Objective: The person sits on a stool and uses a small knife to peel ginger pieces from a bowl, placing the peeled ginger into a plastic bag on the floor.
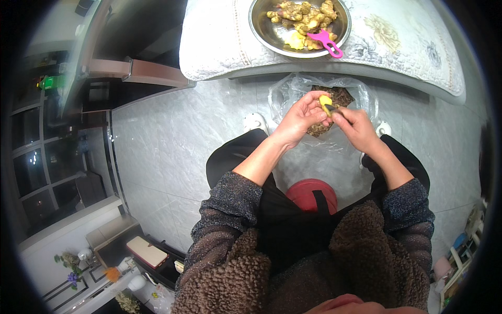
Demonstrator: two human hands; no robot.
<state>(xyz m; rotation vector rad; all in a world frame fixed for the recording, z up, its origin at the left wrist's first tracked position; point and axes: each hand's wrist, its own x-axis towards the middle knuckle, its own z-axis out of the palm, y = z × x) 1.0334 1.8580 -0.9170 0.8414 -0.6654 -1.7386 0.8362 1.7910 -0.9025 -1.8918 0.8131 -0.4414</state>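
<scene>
My left hand [302,119] is closed round a small yellow piece of ginger [324,100], which looks peeled. In my right hand [356,128] is a small tool with a dark blade [331,109], laid against the ginger; its handle is hidden in my fingers, so its exact kind does not show. Below both hands an open clear plastic bag [368,102] holds brown scraps [340,96]. Beyond it a metal bowl [256,23] contains knobby ginger roots [308,15], some yellow pieces [296,41] and a pink peeler [327,42] resting over the rim.
The bowl stands on a surface with a quilted white floral cover [219,42]. A red round stool or bucket [314,193] is between my legs on the grey tiled floor [162,152]. To the left are a metal-edged frame [136,71] and a low cabinet [112,235].
</scene>
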